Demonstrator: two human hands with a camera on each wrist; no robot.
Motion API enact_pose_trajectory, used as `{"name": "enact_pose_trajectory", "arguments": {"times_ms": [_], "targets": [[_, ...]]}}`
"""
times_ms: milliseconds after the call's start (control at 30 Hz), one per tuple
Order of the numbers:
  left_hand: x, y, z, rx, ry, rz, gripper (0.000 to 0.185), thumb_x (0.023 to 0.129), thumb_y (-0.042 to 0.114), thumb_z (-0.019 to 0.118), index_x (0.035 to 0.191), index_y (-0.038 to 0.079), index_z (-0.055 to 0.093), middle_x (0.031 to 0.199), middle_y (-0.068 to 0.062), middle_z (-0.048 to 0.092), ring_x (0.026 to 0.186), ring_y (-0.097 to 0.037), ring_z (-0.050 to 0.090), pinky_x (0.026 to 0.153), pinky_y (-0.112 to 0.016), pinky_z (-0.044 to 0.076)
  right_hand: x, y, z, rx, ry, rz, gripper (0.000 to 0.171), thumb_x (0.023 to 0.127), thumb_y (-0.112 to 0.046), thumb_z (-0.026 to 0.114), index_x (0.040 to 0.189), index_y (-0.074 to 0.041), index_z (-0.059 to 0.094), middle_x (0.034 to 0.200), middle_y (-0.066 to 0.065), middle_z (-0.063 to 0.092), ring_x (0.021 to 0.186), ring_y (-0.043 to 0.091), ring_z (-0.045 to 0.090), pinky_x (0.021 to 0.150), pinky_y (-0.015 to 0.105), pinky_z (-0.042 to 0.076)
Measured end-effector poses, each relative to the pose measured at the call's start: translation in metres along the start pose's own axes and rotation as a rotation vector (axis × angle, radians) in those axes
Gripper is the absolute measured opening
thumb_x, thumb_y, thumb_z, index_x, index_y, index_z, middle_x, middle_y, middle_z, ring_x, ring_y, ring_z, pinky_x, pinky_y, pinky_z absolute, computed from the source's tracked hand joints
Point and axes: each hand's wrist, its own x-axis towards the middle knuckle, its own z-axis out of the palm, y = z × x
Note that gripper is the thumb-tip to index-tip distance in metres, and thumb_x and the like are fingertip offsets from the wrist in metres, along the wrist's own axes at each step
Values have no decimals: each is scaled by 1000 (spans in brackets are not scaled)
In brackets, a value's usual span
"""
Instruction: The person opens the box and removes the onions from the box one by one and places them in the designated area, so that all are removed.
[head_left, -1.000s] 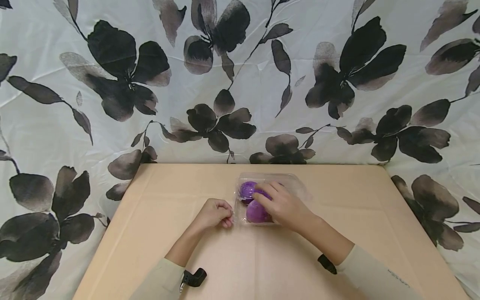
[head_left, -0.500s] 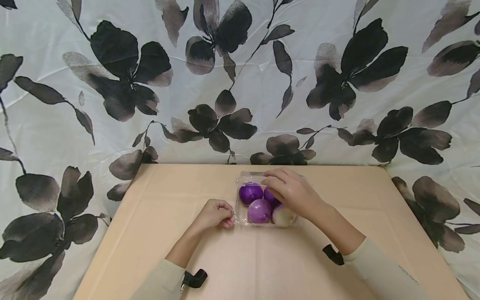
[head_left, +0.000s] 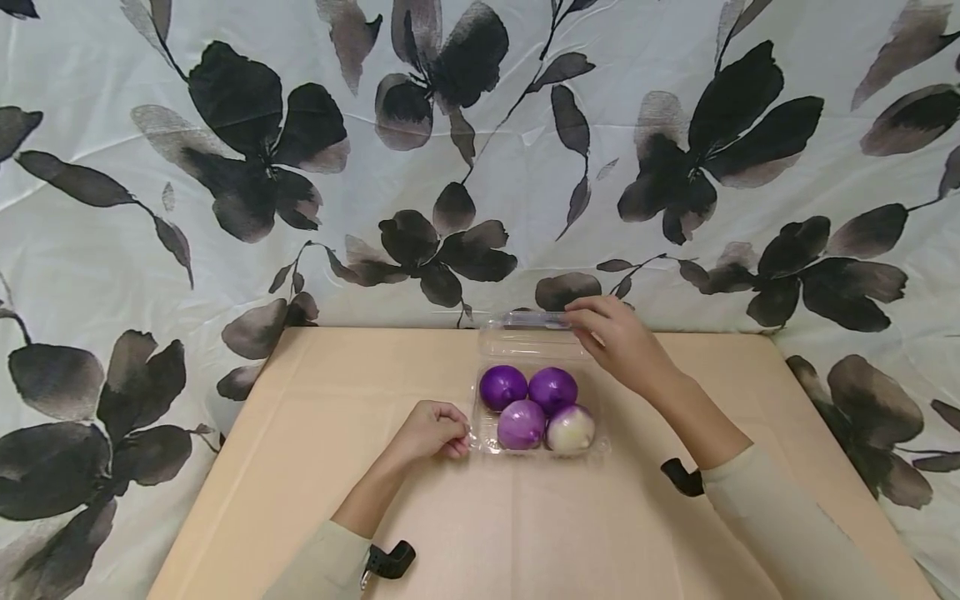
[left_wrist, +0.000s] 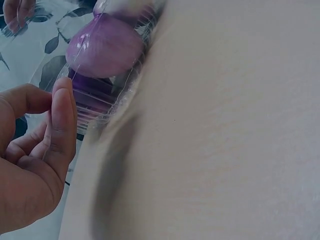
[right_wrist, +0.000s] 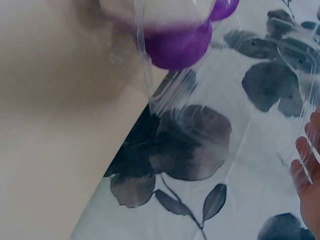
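**Clear clamshell held open over four onions**

The clear plastic box (head_left: 487, 440) sits on the tan table (head_left: 300, 467) near its far edge, holding four onions (head_left: 537, 407). Its lid (head_left: 525, 333) stands raised at the back. The right hand (head_left: 622, 342) pinches the lid's top edge. The left hand (head_left: 431, 429), fingers curled, pinches the box's near-left corner. A floral cloth (head_left: 225, 167) hangs behind.

Four round purple onions (head_left: 536, 407) sit in a clear plastic clamshell box (head_left: 600, 446) at the far middle of the tan table (head_left: 300, 467); its lid (head_left: 528, 337) stands behind them.
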Motion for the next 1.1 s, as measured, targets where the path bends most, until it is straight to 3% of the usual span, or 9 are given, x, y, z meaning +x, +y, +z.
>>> {"name": "enact_pose_trajectory", "arguments": {"times_ms": [300, 567, 800, 900, 1100], "targets": [[-4, 1, -3, 2, -12, -3, 11, 93, -5, 62, 96, -15, 66, 69, -6, 72, 60, -11, 69, 56, -21, 63, 1, 18, -1, 81, 13, 259, 22, 92, 6, 71, 110, -6, 75, 114, 13, 66, 97, 27, 64, 73, 41, 57], [-8, 0, -4, -5, -25, -8, 11, 93, -5, 62, 96, -15, 66, 69, -5, 72, 60, -10, 69, 56, -21, 63, -5, 26, 5, 183, 29, 518, 28, 96, 3, 67, 124, 0, 67, 113, 16, 64, 100, 30, 67, 85, 47, 64], [-10, -1, -5, -5, -25, -4, 12, 92, -5, 62, 97, -15, 66, 70, -7, 73, 60, -11, 69, 57, -21, 63, -15, 36, 19, 284, 35, 667, 44, 99, 0, 63, 142, 0, 54, 114, 20, 67, 106, 32, 66, 90, 46, 62], [-10, -1, -5, -4, -26, -1, 12, 93, -5, 61, 97, -15, 66, 70, -7, 73, 60, -11, 69, 56, -21, 63, -21, 39, 26, 306, 22, 712, 49, 100, -1, 62, 147, 0, 48, 115, 20, 67, 107, 32, 65, 90, 40, 61], [-9, -2, -3, -11, -32, 5, 12, 93, -6, 61, 96, -16, 66, 70, -6, 72, 60, -10, 69, 56, -21, 63, -31, 42, 39, 316, 35, 736, 44, 99, 1, 61, 142, 5, 52, 115, 22, 69, 105, 33, 67, 78, 12, 51]]}}
